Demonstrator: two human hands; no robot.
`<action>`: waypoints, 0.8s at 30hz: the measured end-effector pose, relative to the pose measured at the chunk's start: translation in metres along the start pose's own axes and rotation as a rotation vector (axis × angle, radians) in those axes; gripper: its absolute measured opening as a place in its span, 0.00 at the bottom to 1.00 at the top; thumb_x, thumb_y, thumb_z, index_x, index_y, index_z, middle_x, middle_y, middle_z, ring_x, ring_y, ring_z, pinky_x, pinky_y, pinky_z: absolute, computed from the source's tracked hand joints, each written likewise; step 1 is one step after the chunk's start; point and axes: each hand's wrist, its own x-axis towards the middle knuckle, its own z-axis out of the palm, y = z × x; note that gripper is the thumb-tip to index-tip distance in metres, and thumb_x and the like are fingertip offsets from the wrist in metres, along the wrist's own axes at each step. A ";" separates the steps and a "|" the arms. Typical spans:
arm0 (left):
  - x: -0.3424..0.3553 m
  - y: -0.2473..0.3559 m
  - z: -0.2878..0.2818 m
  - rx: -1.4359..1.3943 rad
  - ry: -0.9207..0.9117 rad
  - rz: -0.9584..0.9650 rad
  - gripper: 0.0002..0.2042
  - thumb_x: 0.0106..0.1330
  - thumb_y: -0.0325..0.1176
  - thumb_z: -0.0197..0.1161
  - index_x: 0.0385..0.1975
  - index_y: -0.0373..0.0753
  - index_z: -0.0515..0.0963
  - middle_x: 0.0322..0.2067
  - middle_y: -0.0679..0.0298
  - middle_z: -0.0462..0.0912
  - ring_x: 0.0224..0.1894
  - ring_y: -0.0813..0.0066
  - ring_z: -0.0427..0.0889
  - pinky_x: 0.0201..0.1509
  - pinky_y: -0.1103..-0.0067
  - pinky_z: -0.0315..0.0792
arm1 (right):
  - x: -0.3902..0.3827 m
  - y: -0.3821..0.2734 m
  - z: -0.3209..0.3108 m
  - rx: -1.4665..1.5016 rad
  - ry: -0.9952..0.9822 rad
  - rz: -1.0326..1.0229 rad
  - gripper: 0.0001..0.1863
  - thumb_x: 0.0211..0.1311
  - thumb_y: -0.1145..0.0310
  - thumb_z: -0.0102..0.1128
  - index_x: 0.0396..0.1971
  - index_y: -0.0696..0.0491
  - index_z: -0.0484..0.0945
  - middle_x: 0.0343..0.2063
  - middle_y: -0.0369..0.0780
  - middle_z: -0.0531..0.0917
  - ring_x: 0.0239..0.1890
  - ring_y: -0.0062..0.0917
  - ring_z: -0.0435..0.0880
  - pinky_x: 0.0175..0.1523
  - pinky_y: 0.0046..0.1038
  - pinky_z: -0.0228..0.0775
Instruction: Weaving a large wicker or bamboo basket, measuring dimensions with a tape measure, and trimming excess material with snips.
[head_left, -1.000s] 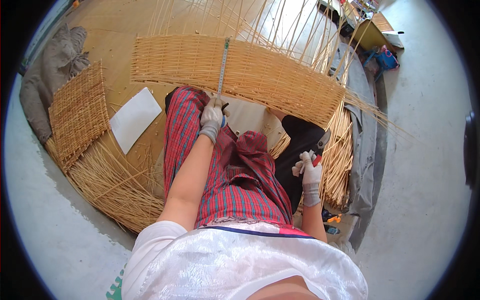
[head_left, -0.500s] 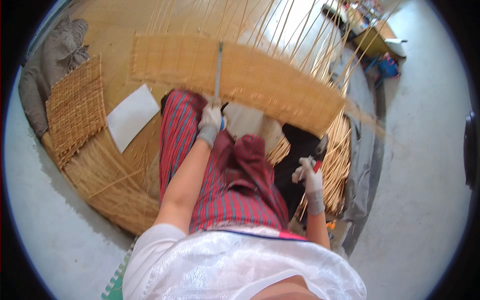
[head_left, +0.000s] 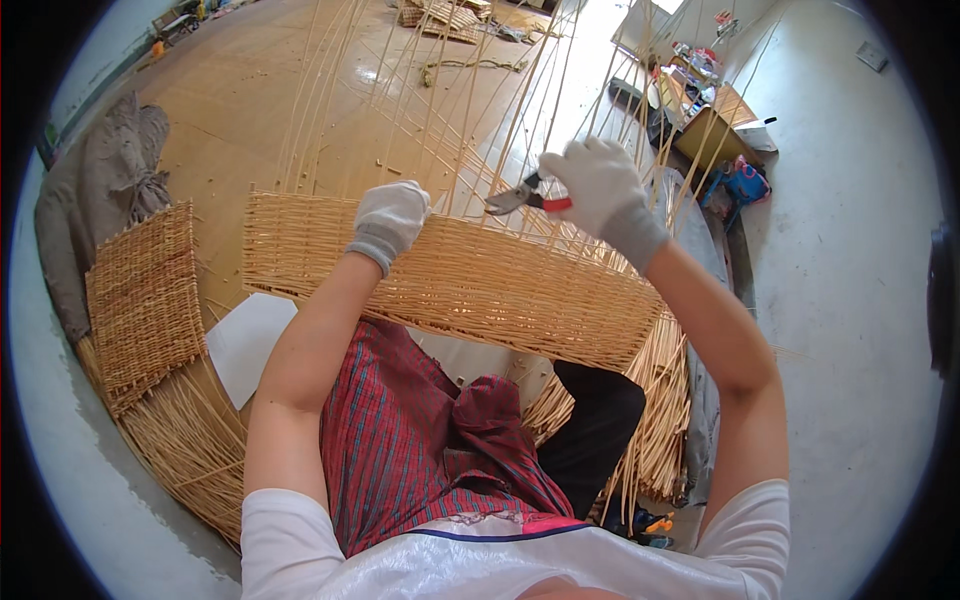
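A long woven wicker panel [head_left: 450, 275] lies across in front of my lap, with tall thin upright rods [head_left: 455, 160] rising from its far edge. My left hand [head_left: 392, 212], in a white glove, is closed over that far edge, left of the middle; its fingertips are hidden. Gloved too, my right hand [head_left: 600, 185] is raised above the panel's right half. It grips pruning shears [head_left: 512, 200] with red and black handles. The blades point left among the rods, and I cannot tell whether they touch one.
On the left, a smaller woven mat [head_left: 148, 300] lies beside a white sheet [head_left: 245, 345] and grey cloth [head_left: 105, 190]. Loose rods [head_left: 665, 420] are bundled at the right. Far right stands a box [head_left: 708, 140] near a blue bag [head_left: 745, 182]. More woven pieces [head_left: 440, 18] lie far off.
The metal ruler my left hand held across the panel is out of sight; that hand has moved up to the far edge. My right hand has risen from low right with the shears. The panel sits lower.
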 end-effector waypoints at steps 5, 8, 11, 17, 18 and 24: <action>0.003 -0.003 0.006 0.010 -0.002 0.026 0.10 0.68 0.40 0.58 0.38 0.42 0.82 0.40 0.61 0.84 0.44 0.61 0.85 0.44 0.67 0.80 | 0.071 -0.031 0.011 -0.300 -0.347 -0.143 0.18 0.56 0.58 0.71 0.46 0.43 0.81 0.40 0.35 0.82 0.47 0.28 0.81 0.52 0.32 0.72; -0.002 -0.003 0.004 -0.069 -0.019 -0.018 0.14 0.71 0.45 0.56 0.39 0.42 0.81 0.41 0.60 0.83 0.46 0.61 0.84 0.46 0.66 0.78 | 0.084 -0.048 0.024 -0.374 -0.309 -0.200 0.15 0.58 0.63 0.68 0.45 0.45 0.81 0.39 0.36 0.83 0.47 0.28 0.81 0.50 0.30 0.71; -0.009 0.003 -0.002 -0.162 0.064 -0.061 0.12 0.71 0.43 0.57 0.39 0.42 0.81 0.42 0.59 0.83 0.45 0.60 0.84 0.45 0.64 0.78 | 0.085 -0.055 0.027 -0.386 -0.306 -0.240 0.12 0.59 0.62 0.68 0.42 0.46 0.82 0.35 0.36 0.84 0.44 0.27 0.83 0.49 0.30 0.73; 0.006 0.031 0.002 -0.085 0.061 0.084 0.07 0.66 0.35 0.59 0.37 0.41 0.81 0.41 0.58 0.85 0.40 0.59 0.86 0.40 0.64 0.80 | 0.082 -0.016 0.011 -0.328 -0.518 -0.207 0.23 0.47 0.49 0.76 0.41 0.44 0.82 0.34 0.34 0.84 0.45 0.30 0.84 0.48 0.34 0.77; 0.011 0.034 0.006 -0.039 0.006 0.120 0.06 0.64 0.33 0.60 0.36 0.41 0.81 0.39 0.58 0.85 0.39 0.58 0.87 0.39 0.65 0.80 | 0.081 -0.007 0.009 -0.324 -0.467 -0.236 0.24 0.45 0.51 0.78 0.42 0.42 0.83 0.36 0.33 0.84 0.46 0.29 0.83 0.48 0.33 0.77; 0.023 0.042 0.024 -0.002 0.087 0.153 0.04 0.62 0.30 0.59 0.33 0.42 0.81 0.34 0.59 0.85 0.38 0.60 0.87 0.37 0.70 0.81 | 0.077 -0.014 0.024 -0.435 -0.369 -0.286 0.19 0.49 0.58 0.76 0.42 0.44 0.83 0.36 0.34 0.84 0.45 0.28 0.83 0.50 0.30 0.76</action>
